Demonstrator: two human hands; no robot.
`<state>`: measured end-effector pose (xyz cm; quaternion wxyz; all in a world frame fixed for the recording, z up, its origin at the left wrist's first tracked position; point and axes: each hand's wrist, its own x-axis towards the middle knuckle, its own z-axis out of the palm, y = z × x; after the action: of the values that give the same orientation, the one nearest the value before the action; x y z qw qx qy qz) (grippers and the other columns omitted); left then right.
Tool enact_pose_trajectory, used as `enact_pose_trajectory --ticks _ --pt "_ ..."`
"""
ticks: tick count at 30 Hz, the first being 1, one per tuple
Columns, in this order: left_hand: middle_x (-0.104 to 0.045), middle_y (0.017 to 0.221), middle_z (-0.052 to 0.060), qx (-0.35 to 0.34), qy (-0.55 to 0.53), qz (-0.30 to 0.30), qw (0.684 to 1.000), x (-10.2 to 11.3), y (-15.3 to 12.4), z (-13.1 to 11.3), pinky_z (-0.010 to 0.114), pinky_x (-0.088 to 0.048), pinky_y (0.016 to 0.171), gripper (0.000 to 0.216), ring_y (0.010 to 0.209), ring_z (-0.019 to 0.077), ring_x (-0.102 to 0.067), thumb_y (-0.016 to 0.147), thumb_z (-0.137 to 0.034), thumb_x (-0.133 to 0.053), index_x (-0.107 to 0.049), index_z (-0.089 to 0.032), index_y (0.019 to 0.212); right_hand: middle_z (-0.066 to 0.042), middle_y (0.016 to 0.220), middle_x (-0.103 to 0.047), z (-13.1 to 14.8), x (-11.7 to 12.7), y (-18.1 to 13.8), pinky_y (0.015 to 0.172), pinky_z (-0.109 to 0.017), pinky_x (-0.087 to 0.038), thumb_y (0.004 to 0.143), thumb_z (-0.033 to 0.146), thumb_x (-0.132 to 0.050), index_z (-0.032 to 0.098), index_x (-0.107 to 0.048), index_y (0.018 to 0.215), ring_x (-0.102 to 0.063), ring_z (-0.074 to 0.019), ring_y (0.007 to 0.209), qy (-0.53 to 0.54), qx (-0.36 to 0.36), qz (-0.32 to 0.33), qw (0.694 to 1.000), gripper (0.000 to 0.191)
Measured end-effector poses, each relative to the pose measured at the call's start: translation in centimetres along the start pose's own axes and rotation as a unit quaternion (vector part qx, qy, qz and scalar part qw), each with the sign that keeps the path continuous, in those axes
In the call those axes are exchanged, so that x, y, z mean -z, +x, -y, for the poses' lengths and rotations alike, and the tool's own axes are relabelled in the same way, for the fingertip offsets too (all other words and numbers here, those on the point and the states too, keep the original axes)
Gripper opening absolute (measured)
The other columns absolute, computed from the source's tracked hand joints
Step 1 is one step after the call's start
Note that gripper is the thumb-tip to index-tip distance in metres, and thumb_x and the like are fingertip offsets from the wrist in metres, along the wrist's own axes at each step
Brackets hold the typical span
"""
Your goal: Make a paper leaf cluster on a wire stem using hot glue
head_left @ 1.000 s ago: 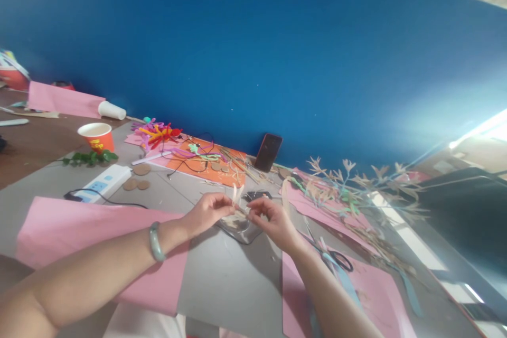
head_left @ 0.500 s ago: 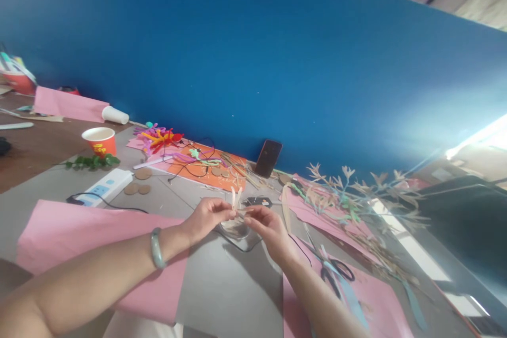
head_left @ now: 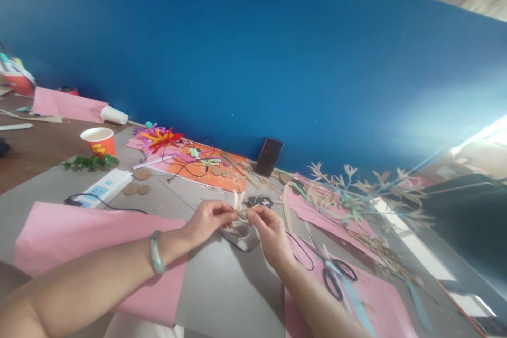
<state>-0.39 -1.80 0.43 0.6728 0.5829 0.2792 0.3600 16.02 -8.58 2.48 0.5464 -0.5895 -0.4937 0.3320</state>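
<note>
At the middle of the grey table my left hand [head_left: 214, 221] pinches the base of some pale, narrow leaf-like strips [head_left: 238, 199] that stick up above the fingers. Close beside it, my right hand [head_left: 269, 231] is closed in a pinch on a thin beige end of the same piece. The fingertips of both hands nearly meet. Below them lies a small clear dish-like thing [head_left: 244, 237], partly covered by the hands, with pale bits in it. Just behind the fingers sits a small black object [head_left: 259, 202]. What the piece is exactly is too small to tell.
A phone [head_left: 269, 157] leans on the blue wall. Scissors [head_left: 333, 281] and pink paper [head_left: 380, 306] lie at right, near dried stems [head_left: 348, 190]. To the left are a power strip [head_left: 103, 188], wooden discs [head_left: 137, 189], a red paper cup [head_left: 98, 142] and coloured pipe cleaners [head_left: 162, 138].
My right hand has turned slightly, its fingertips raised a little. The pale strips have shifted slightly to the right with the fingers, and both hands keep their pinch.
</note>
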Motion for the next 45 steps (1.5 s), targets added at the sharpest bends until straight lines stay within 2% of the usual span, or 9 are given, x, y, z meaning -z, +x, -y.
enact_pose_trajectory --ticks 12,21,30,35,39,45 --pt "-0.071 0.062 0.003 0.016 0.016 -0.031 0.999 -0.55 -0.75 -0.36 0.025 -0.054 0.059 0.024 0.061 0.0172 -0.068 0.071 -0.035 -0.076 -0.068 -0.013 0.076 -0.002 0.067 -0.066 0.09 -0.1 -0.49 0.067 -0.03 -0.046 0.076 0.037 -0.065 0.018 -0.063 0.065 -0.058 -0.0164 0.065 -0.023 -0.006 -0.004 1.0 0.021" --pt "-0.071 0.063 0.002 0.018 0.032 -0.018 0.999 -0.47 -0.85 -0.47 0.022 -0.054 0.06 0.025 0.06 0.0144 -0.067 0.071 -0.035 -0.077 -0.067 -0.013 0.075 0.001 0.061 -0.063 0.52 -0.25 -0.44 0.063 -0.026 -0.045 0.074 0.028 -0.064 0.018 -0.062 0.062 -0.057 -0.0134 0.06 -0.012 -0.012 -0.015 1.0 0.016" --pt "-0.071 0.064 0.002 0.029 0.018 -0.019 0.999 -0.62 -0.89 -0.53 0.023 -0.055 0.06 0.027 0.061 0.0157 -0.069 0.07 -0.033 -0.078 -0.063 -0.012 0.078 -0.001 0.063 -0.066 0.42 -0.34 -0.43 0.061 -0.026 -0.045 0.074 0.029 -0.063 0.017 -0.063 0.064 -0.059 -0.0146 0.061 -0.017 -0.017 -0.012 1.0 0.016" --pt "-0.073 0.072 0.004 0.041 -0.014 -0.005 0.999 -0.55 -0.84 -0.08 0.025 -0.057 0.063 0.032 0.062 0.0158 -0.07 0.071 -0.032 -0.078 -0.061 -0.012 0.09 0.0 0.063 -0.065 0.57 -0.54 -0.4 0.058 -0.025 -0.046 0.073 0.028 -0.063 0.017 -0.063 0.064 -0.057 -0.0127 0.058 0.017 -0.041 -0.003 0.999 0.014" --pt "-0.071 0.07 0.002 0.042 -0.034 0.002 0.999 -0.36 -0.79 0.31 0.026 -0.057 0.064 0.038 0.063 0.0162 -0.07 0.071 -0.031 -0.078 -0.058 -0.013 0.097 0.001 0.059 -0.062 0.78 -0.58 -0.36 0.056 -0.024 -0.046 0.074 0.029 -0.064 0.018 -0.062 0.063 -0.054 -0.0115 0.055 0.032 -0.054 0.006 0.998 0.015" --pt "-0.072 0.072 0.004 0.037 -0.02 -0.017 0.999 -0.52 -0.87 0.11 0.026 -0.057 0.064 0.032 0.063 0.0158 -0.069 0.069 -0.031 -0.079 -0.065 -0.011 0.091 0.002 0.057 -0.06 1.02 -0.57 -0.53 0.056 -0.023 -0.046 0.074 0.029 -0.064 0.017 -0.063 0.064 -0.054 -0.0109 0.054 0.045 -0.062 0.014 0.997 0.015"
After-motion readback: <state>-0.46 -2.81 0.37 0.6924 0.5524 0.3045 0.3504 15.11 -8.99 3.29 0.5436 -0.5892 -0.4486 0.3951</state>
